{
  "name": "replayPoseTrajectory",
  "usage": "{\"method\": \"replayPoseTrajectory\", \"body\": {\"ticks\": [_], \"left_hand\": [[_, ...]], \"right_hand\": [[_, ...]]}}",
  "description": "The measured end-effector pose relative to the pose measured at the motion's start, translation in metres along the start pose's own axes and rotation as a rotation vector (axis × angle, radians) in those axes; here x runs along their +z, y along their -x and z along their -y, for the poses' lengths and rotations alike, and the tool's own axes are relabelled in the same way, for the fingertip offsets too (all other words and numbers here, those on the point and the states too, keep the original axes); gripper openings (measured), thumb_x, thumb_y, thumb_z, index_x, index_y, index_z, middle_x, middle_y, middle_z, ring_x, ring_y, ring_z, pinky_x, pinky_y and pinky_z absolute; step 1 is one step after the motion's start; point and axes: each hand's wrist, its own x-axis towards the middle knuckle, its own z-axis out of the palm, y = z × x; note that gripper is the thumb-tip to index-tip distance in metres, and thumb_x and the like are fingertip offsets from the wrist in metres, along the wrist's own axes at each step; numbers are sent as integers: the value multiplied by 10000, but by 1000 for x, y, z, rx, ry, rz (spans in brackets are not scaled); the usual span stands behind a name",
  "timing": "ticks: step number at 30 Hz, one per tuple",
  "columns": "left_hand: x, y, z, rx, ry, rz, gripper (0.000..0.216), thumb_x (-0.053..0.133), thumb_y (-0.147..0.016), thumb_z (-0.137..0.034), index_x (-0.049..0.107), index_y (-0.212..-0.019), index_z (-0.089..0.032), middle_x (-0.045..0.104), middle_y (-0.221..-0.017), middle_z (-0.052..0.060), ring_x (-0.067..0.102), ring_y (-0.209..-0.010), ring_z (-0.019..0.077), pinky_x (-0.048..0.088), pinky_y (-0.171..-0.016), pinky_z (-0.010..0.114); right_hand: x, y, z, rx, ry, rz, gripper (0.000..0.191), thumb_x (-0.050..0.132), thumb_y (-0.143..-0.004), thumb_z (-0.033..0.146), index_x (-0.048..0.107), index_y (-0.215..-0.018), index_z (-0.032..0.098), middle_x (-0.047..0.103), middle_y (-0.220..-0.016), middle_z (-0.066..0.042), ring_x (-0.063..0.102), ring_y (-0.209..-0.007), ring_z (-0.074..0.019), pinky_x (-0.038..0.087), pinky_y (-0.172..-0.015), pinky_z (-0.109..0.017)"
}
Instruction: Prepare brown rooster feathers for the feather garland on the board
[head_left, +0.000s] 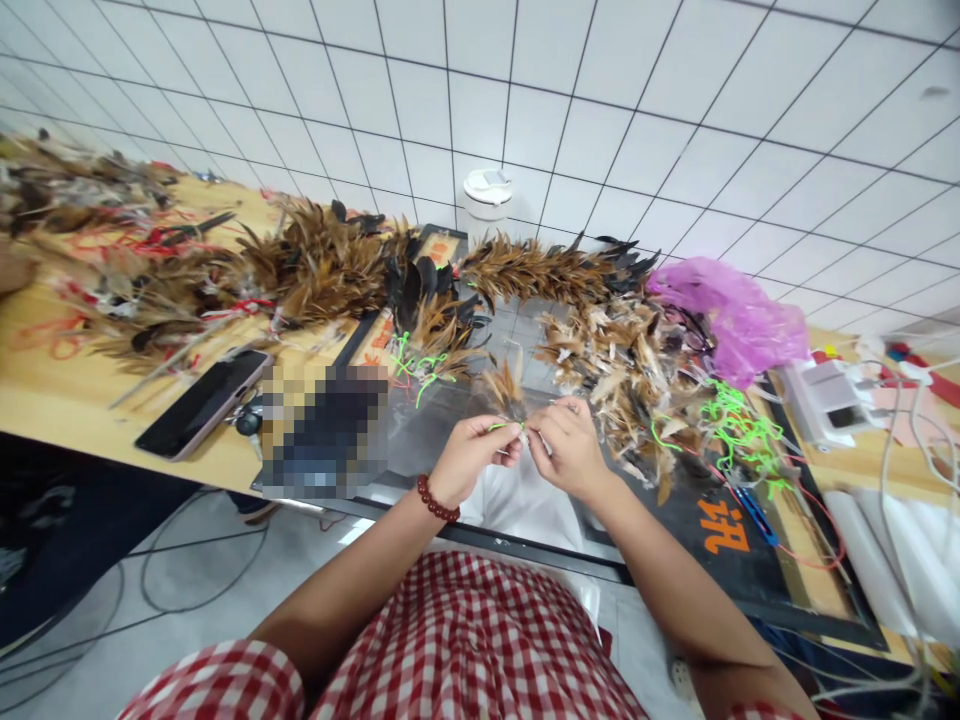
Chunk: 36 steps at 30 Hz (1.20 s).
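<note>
In front of my chest, above the dark board's near edge, both hands meet with fingertips almost touching. My left hand, with a brown bead bracelet on its wrist, pinches a bright green string. Fingers bent, my right hand grips at the same spot, where the string meets the base of a small brown feather bunch. Which fingers bear the feathers is too small to tell. Right of my hands lies a loose pile of brown and cream feathers. Beyond the left hand rests a dark-tipped feather bundle with green strings.
A feather garland lies at the back, near a white lidded cup. More feather bundles and a phone are at left. On the right are a purple plastic bag, green strings, a blue slim tool and white cables.
</note>
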Motion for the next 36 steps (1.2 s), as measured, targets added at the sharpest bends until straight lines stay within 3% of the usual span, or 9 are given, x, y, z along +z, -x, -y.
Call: {"method": "replayPoseTrajectory", "body": {"ticks": [6, 13, 18, 22, 26, 32, 36], "left_hand": [[-3, -2, 5, -3, -8, -55, 327, 804, -586, -370, 615, -609, -105, 614, -567, 28, 563, -527, 100, 481, -557, 248], [-9, -4, 7, 117, -67, -94, 273, 771, -627, -344, 614, -631, -121, 595, -540, 5, 531, -510, 87, 434, -535, 226], [-2, -2, 8, 175, -41, -121, 232, 765, -623, -300, 609, -611, -129, 574, -526, -11, 512, -506, 77, 418, -543, 221], [1, 1, 4, 133, 22, -71, 256, 753, -652, -344, 624, -634, -123, 606, -581, 14, 549, -545, 97, 451, -575, 243], [-3, 1, 0, 86, -73, -1, 298, 721, -698, -388, 642, -638, -107, 638, -634, 53, 576, -574, 110, 475, -588, 250], [-5, -1, 2, 25, -24, 8, 251, 739, -668, -339, 629, -655, -114, 619, -648, 35, 608, -624, 130, 519, -603, 263], [-4, -4, 2, -29, 48, 19, 319, 730, -682, -410, 622, -730, -114, 622, -672, 41, 630, -610, 151, 532, -589, 295]], "right_hand": [[4, 1, 3, -8, 51, 10, 90, 536, -851, 141, 561, -922, 191, 682, -835, -19, 581, -744, -147, 337, -904, -390], [6, 0, 5, 63, 44, 7, 98, 492, -842, 108, 512, -865, 201, 646, -795, -18, 553, -729, -158, 335, -887, -389], [9, -2, 6, 88, 87, -4, 135, 482, -786, 77, 464, -829, 204, 611, -785, -32, 521, -736, -179, 338, -853, -394], [8, -3, 2, 116, 66, -44, 127, 478, -799, 83, 456, -842, 201, 603, -796, -31, 526, -734, -173, 350, -841, -388], [8, -1, -1, 127, 17, -64, 96, 473, -833, 107, 471, -864, 198, 607, -805, -33, 544, -759, -170, 356, -838, -377], [12, 2, 5, 100, -50, 25, 70, 475, -867, 141, 498, -892, 202, 637, -833, -26, 567, -806, -161, 340, -902, -380], [14, 3, 4, 73, -5, 55, 68, 480, -875, 152, 514, -911, 199, 640, -838, -26, 566, -794, -161, 341, -903, -379]]}}
